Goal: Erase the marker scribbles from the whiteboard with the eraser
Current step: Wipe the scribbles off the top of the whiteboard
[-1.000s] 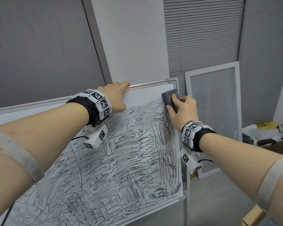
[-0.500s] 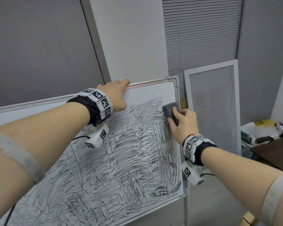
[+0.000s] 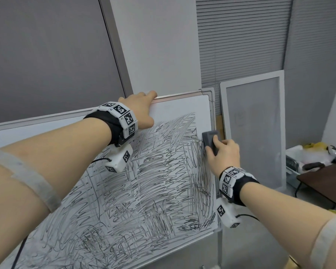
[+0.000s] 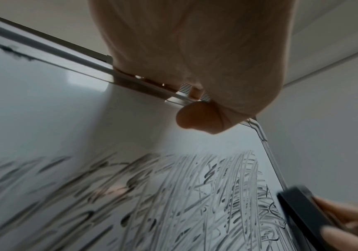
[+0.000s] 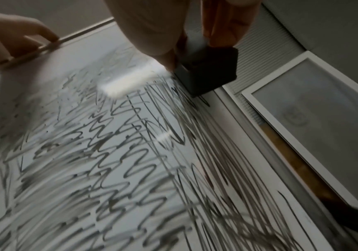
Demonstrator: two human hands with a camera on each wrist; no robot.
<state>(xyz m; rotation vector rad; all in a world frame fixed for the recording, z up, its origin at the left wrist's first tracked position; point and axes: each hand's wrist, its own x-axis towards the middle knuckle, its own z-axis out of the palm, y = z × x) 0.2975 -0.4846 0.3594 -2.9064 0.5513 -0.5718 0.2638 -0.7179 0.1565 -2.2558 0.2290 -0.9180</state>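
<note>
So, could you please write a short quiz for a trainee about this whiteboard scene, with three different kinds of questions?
1. True or false: the right hand presses the eraser near the right edge of the whiteboard.
2. Multiple choice: the left hand is A) holding a marker, B) gripping the whiteboard's top edge, C) hanging free.
3. Fill in: the board is mostly covered with black ______.

Key
1. True; the eraser lies on the board by its right frame.
2. B; its fingers curl over the top rim and the thumb rests on the front.
3. Scribbles; only the strip along the top looks clean.
</note>
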